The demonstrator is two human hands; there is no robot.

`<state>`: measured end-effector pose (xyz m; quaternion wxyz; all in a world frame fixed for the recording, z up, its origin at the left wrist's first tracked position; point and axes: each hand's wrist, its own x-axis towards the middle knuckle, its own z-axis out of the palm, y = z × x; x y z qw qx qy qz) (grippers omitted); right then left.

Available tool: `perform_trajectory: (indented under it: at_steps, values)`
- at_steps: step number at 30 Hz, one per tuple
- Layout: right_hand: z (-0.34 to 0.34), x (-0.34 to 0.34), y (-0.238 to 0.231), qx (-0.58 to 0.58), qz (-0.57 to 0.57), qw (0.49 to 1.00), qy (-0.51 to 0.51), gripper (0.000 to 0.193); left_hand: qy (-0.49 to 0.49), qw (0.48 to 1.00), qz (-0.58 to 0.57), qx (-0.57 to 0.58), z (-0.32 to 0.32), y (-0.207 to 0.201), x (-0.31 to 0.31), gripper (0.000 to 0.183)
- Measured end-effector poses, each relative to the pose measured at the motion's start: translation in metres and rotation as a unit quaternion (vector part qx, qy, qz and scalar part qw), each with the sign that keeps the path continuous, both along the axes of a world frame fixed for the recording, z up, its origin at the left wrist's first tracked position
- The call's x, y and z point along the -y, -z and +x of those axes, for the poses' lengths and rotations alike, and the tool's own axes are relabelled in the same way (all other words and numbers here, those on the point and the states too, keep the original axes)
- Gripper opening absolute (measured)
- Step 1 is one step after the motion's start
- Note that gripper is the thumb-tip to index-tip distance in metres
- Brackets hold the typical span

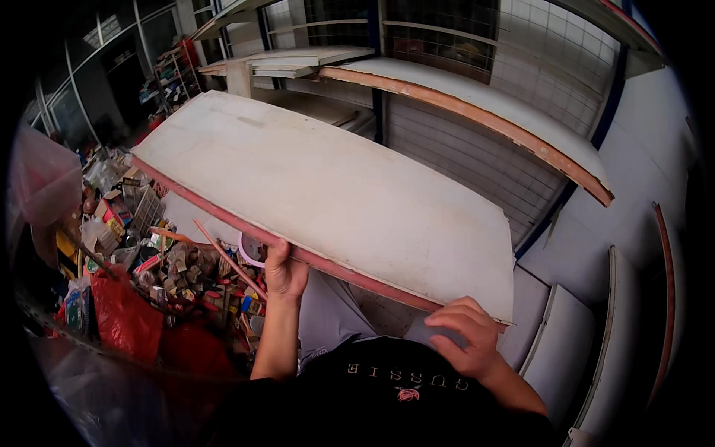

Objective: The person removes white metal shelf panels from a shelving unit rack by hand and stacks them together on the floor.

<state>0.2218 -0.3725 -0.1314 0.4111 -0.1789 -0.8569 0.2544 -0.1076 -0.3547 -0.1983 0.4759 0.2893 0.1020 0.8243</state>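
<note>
A long, flat, white rectangular panel with a red edge strip is held in front of the person's body, its broad white face turned up and its long axis running from 10 o'clock down to 4 o'clock. The far short end points to 10 o'clock, the near one to 4, and the red strip faces 7 o'clock. The bare left hand, at 8 o'clock, pinches that edge, thumb upright against it. The bare right hand, between 4 and 5 o'clock, is loosely spread beside the near corner, thumb apart from the bent fingers; I cannot tell whether it touches the panel. A white shelf board with an orange-brown edge lies toward 1 o'clock, a red plastic bag at 8, and a white curved-looking upright panel near 4.
</note>
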Motion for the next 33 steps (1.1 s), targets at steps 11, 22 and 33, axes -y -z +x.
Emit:
perform_trajectory:
  at_steps: [11, 22, 33]
  values:
    - [0.011, -0.012, 0.115, -0.441, -0.64, 0.604, -0.176, 0.046, 0.112, 0.991, -0.065, 0.021, 0.051, 0.037, -0.046, 0.047]
    - [0.033, -0.036, 0.115, -0.678, -0.534, 0.505, 0.019, 0.048, 0.179, 0.975, -0.124, 0.036, 0.096, 0.077, -0.083, 0.05]
    - [0.038, -0.041, 0.158, -0.67, -0.523, 0.526, 0.025, 0.053, 0.313, 0.937, -0.132, 0.084, 0.097, 0.116, -0.114, 0.052]
